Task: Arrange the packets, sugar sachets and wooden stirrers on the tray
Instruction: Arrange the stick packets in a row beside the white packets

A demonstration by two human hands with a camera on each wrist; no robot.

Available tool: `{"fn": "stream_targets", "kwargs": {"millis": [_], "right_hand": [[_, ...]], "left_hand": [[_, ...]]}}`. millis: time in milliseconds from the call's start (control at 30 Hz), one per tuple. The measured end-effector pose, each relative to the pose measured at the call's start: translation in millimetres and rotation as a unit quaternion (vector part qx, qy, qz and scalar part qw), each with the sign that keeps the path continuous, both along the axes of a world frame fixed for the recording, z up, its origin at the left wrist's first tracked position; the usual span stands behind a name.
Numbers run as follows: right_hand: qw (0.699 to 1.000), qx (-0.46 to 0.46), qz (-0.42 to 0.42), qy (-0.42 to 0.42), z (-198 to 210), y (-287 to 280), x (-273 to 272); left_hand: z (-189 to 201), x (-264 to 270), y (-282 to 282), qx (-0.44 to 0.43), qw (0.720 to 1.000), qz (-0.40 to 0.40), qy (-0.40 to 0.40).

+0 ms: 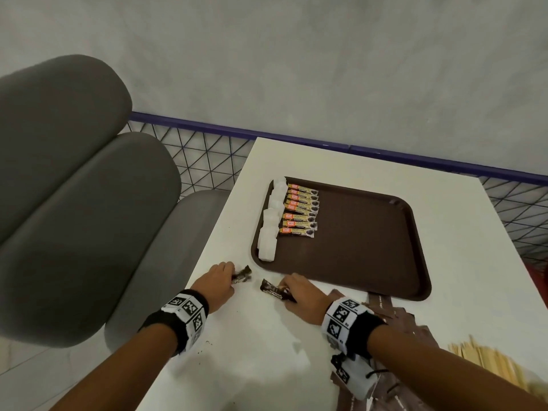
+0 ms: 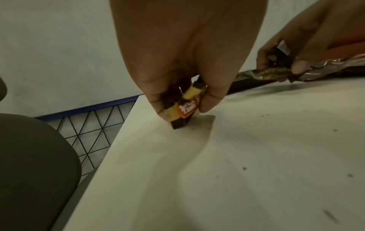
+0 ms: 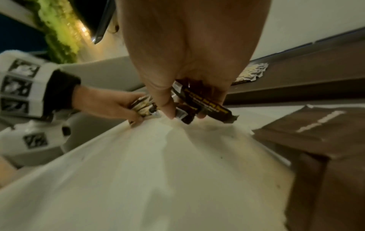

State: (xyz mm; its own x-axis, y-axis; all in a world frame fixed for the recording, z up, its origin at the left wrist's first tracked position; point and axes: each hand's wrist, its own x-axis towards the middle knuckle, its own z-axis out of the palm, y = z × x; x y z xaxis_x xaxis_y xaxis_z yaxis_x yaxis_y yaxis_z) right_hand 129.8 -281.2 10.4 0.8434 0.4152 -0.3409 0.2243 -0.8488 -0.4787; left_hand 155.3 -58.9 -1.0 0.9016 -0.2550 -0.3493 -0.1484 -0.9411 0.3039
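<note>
The left hand [image 1: 218,280] pinches some dark packets [image 1: 241,275] on the white table [image 1: 252,351]. The right hand [image 1: 302,295] grips more packets [image 1: 274,289] beside the brown tray [image 1: 370,247].

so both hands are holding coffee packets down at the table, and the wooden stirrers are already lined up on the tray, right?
Not the stirrers. The head view shows the wooden stirrers lying on the table by the right forearm, off the tray. Both the left hand and right hand do hold coffee packets.

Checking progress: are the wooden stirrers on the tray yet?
Not yet. The wooden stirrers lie heaped on the table, outside the tray.
</note>
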Motion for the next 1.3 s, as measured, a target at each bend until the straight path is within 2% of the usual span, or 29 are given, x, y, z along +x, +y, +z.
{"fn": "stream_targets", "kwargs": {"millis": [133,233,400,533,667,933,1167,1300], "right_hand": [[0.996,0.08,-0.043,0.026,11,3,11],[0.994,0.086,-0.057,0.022,17,7,17],[0.997,0.059,-0.023,-0.054,25,19,21],[0.993,0.048,-0.022,-0.109,27,28,17],[0.992,0.023,-0.025,-0.123,28,31,15],[0.994,0.004,-0.053,-0.091,27,30,19],[0.994,0.025,-0.072,-0.084,29,28,23],[0.996,-0.002,-0.038,-0.084,35,25,26]], "left_hand": [[4,-6,4,-0.083,0.996,0.02,-0.012],[8,-6,3,-0.162,0.984,0.065,-0.022],[18,1,-8,-0.291,0.935,0.202,0.008],[26,0,-20,-0.368,0.903,0.217,0.057],[32,0,-29,-0.438,0.868,0.213,0.097],[40,2,-46,-0.502,0.823,0.22,0.149],[45,5,-53,-0.522,0.811,0.196,0.181],[49,7,-56,-0.518,0.808,0.221,0.172]]}}
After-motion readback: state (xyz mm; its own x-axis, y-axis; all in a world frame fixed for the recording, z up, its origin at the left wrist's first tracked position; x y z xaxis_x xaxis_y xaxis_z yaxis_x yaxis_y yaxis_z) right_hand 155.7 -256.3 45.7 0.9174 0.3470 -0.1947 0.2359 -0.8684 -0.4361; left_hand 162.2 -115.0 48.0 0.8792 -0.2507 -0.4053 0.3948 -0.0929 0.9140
